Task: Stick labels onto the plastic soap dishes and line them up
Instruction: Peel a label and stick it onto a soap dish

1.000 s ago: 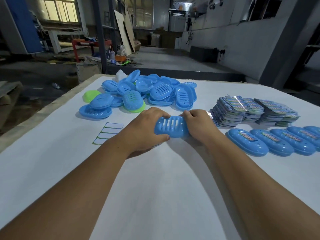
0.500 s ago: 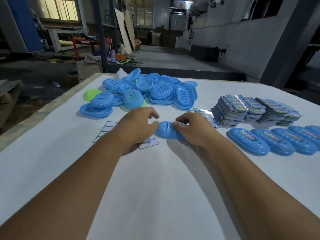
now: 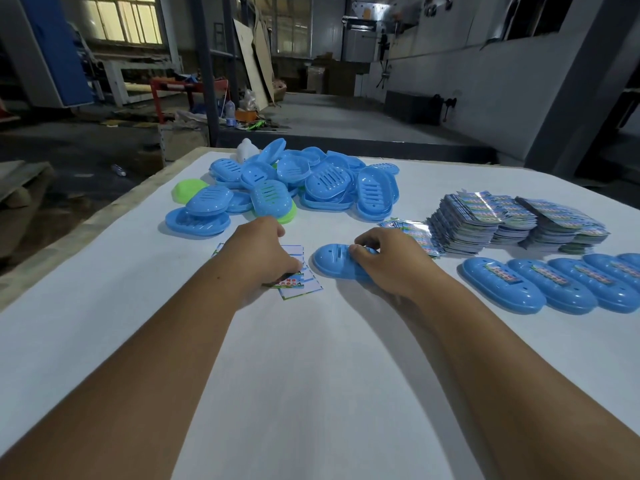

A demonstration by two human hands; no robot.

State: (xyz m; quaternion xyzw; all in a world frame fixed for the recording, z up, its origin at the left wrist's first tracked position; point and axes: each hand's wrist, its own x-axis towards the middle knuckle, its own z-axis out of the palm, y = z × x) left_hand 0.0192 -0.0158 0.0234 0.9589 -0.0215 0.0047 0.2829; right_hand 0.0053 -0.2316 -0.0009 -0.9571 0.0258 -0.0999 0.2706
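Observation:
A blue soap dish (image 3: 331, 260) lies upside down on the white table (image 3: 311, 375) in the middle. My right hand (image 3: 388, 261) grips its right end with curled fingers. My left hand (image 3: 263, 254) rests, fingers curled, on a small label sheet (image 3: 298, 282) just left of the dish; its fingertips are at the sheet, and I cannot see whether they pinch a label. At the right, several labelled blue dishes (image 3: 502, 284) lie side by side in a row.
A heap of blue and green soap dishes (image 3: 298, 188) fills the far middle of the table. Stacks of printed label sheets (image 3: 512, 223) stand at the far right. The table's left edge drops to a workshop floor.
Both hands held the dish up with its slots facing me. Now it lies face down on the table, my left hand has let go and moved left onto the label sheet.

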